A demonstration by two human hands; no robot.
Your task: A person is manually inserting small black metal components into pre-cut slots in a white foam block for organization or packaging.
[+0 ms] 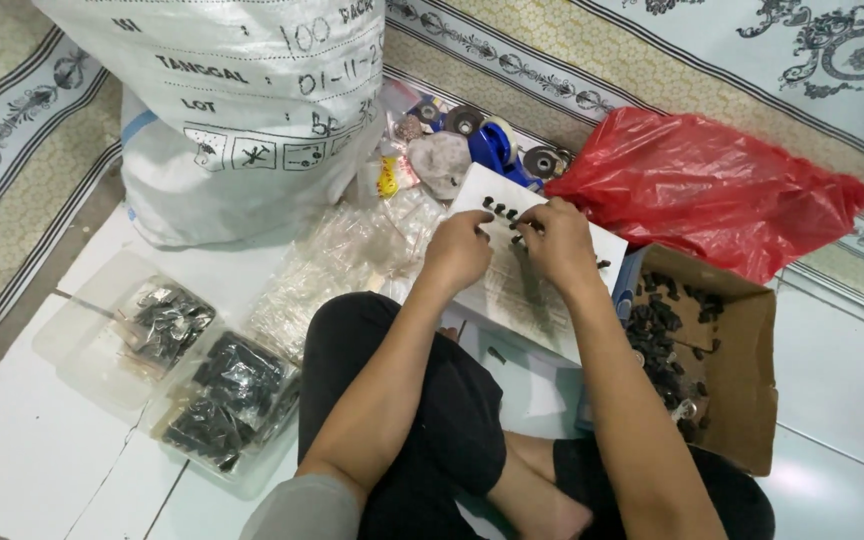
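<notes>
Head view: the person sits cross-legged on a tiled floor (832, 370) with a white board (512, 290) resting across the lap. Both hands lie on its far part. The left hand (459, 250) rests knuckles up with fingers curled; whether it pinches anything I cannot tell. The right hand (555, 238) is also curled, its fingertips touching a row of small black parts (501, 209) laid out on the board's far left corner; a grasp on any 1 piece cannot be made out.

These parts look tiny, hard and light, probably moulded plastic or rubber, so they should roll or scatter easily and are best pinched singly between thumb and forefinger tip.

Right of the board, an open cardboard box (742, 400) holds a heap of similar black pieces. Far right lies a red plastic bag (712, 190). Far left stands a large white sack (242, 110). Near left sit 2 clear trays (82, 340) with bagged dark parts, and clear small bags (342, 260) lie just beside the left hand.
</notes>
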